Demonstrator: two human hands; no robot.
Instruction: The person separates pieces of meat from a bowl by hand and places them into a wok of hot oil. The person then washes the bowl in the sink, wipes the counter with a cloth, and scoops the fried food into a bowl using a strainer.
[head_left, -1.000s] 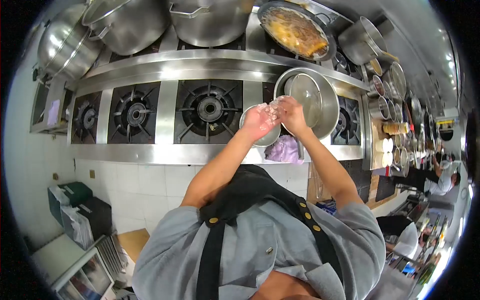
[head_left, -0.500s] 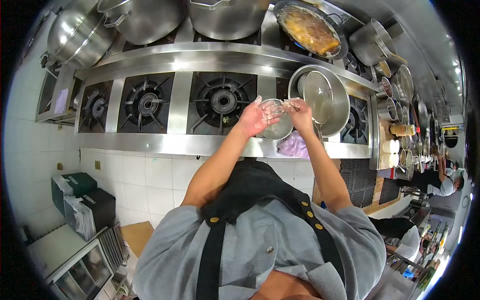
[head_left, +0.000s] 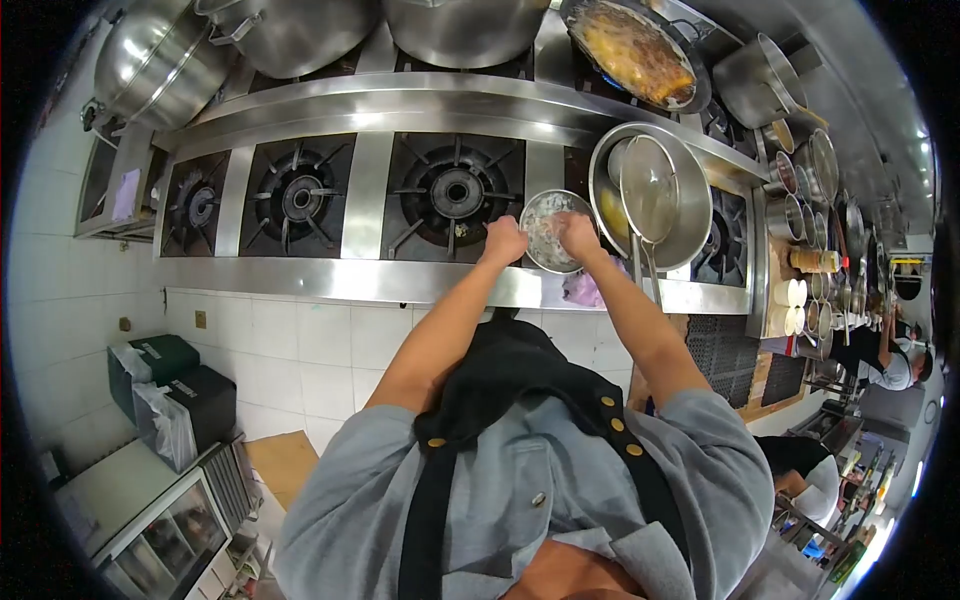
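A small metal bowl point(head_left: 546, 262) with a whitish, wet mixture stands at the front of the stove. At its left rim is my left hand point(head_left: 506, 241), fingers curled in; what they hold, if anything, is too small to tell. My right hand point(head_left: 577, 237) reaches over the bowl's right side, its fingers pointing down and bunched at the mixture. Right of the bowl, a large metal basin point(head_left: 690, 225) holds a round mesh strainer point(head_left: 649, 190), whose handle hangs over the front edge. A lilac cloth point(head_left: 582, 290) lies below my right hand.
Burners point(head_left: 457, 191) line the stove to the left. Behind them stand big pots point(head_left: 290, 35) and a pan of bubbling yellow-brown food point(head_left: 640, 55). A saucepan point(head_left: 755, 82) and several utensils are at the right. Two other people point(head_left: 890, 365) work at the far right.
Both hands, earlier raised with white mixture on them above the bowl, have come down to it. My left fingers have curled in. The view has shifted, so the stove appears further right.
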